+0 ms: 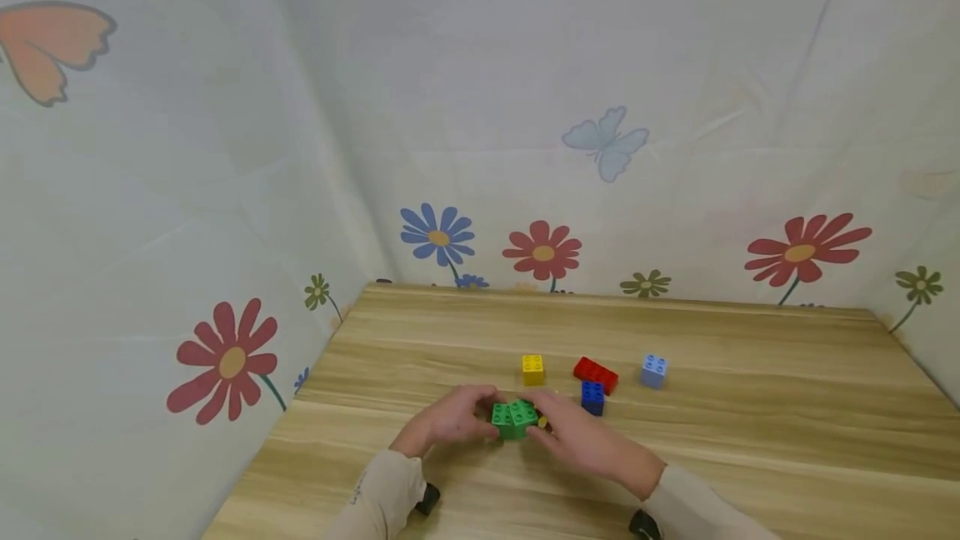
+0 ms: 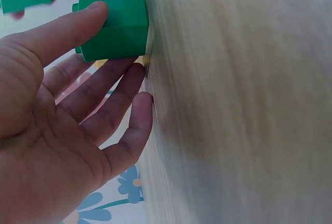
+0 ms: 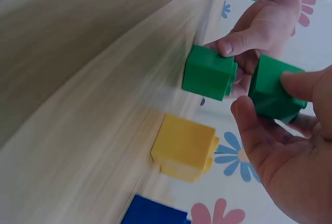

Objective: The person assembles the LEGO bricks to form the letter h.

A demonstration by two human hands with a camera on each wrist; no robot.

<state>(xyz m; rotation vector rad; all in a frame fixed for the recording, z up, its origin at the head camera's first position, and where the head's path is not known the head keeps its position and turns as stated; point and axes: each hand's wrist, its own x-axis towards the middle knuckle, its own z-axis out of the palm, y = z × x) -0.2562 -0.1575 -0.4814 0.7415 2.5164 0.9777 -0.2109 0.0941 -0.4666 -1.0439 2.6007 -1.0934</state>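
Observation:
My left hand pinches a green toy building block that stands on the wooden table, thumb on one side and fingers on the other. In my right hand is a second green block, gripped between thumb and fingers. The right wrist view shows it raised off the table, close to the studs of the left hand's green block. From the head camera the two blocks appear side by side. A yellow block peeks out beside the right hand, mostly covered by its fingers.
Beyond the hands on the table lie another yellow block, a longer red block, a dark blue block and a light blue block. A flower-printed cloth hangs behind and at the sides.

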